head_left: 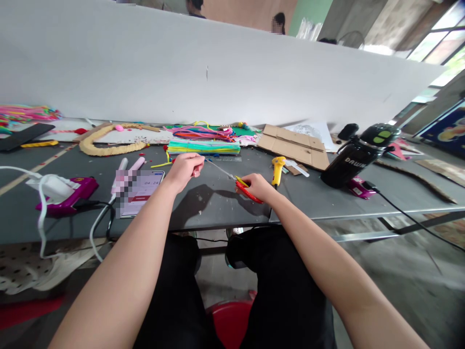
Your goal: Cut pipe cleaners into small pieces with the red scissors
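Left hand (185,168) and right hand (258,186) are stretching a thin pale wire stem (218,168) just above the dark grey tabletop (319,196), near its front edge.
Left fingers are pinching the stem's left end shut. Right fingers are gripping red-and-yellow-handled scissors (244,188), with the blades at the stem's right end; can't tell the blade gap. The stem is probably being pulled taut so it is sitting straight at the blades. The flat stack of green and yellow pipe cleaners (203,146) is lying just beyond the left hand, probably for easy reach. The magenta plastic tool with a cable (67,194) is sitting well left, apart from both hands.
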A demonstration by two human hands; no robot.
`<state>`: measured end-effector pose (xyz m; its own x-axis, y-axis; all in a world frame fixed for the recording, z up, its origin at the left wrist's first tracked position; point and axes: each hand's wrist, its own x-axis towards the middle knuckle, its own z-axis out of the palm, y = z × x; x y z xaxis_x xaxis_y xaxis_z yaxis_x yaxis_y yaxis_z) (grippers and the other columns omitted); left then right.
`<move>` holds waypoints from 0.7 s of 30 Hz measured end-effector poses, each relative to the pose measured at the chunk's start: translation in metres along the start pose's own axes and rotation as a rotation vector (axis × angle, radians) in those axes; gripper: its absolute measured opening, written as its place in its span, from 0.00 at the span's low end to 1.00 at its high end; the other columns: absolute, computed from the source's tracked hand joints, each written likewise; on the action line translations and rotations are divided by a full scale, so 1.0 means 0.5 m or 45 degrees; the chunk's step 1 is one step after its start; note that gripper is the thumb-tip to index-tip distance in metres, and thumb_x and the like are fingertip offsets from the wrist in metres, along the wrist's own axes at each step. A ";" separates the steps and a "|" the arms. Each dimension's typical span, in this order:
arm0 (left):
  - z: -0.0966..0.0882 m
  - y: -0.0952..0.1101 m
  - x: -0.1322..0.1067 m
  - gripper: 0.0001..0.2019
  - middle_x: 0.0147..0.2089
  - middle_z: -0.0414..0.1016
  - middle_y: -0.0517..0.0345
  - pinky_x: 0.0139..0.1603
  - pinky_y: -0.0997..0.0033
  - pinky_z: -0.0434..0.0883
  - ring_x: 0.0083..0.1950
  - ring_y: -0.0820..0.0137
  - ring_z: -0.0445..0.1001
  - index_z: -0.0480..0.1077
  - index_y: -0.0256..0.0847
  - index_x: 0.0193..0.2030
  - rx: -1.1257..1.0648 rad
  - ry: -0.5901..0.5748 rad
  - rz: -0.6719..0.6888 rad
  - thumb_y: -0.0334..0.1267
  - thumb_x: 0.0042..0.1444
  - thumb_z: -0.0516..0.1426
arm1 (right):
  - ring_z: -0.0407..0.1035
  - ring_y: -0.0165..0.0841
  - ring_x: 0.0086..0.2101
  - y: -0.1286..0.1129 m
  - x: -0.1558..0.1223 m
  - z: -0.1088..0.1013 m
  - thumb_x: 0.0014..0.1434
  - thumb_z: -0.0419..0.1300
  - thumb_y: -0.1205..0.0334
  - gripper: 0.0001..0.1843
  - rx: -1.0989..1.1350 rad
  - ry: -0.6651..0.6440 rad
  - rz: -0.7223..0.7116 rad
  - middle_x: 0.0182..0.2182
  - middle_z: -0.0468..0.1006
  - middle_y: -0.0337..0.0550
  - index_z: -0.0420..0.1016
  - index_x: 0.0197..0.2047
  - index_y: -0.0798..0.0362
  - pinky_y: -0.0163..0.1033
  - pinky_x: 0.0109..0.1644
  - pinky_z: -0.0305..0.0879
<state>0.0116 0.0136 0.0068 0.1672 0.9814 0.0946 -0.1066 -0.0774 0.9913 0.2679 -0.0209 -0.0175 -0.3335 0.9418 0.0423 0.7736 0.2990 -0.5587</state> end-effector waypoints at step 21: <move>0.001 0.005 -0.003 0.09 0.22 0.63 0.59 0.22 0.75 0.56 0.21 0.78 0.59 0.68 0.36 0.23 -0.004 0.003 0.002 0.34 0.50 0.62 | 0.56 0.27 0.26 0.002 -0.003 -0.002 0.51 0.60 0.47 0.18 0.130 0.046 0.029 0.20 0.62 0.34 0.74 0.25 0.56 0.34 0.30 0.49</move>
<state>0.0116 0.0118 0.0090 0.1643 0.9817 0.0960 -0.1098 -0.0786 0.9908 0.2695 -0.0218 -0.0172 -0.2957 0.9536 0.0573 0.7213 0.2622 -0.6411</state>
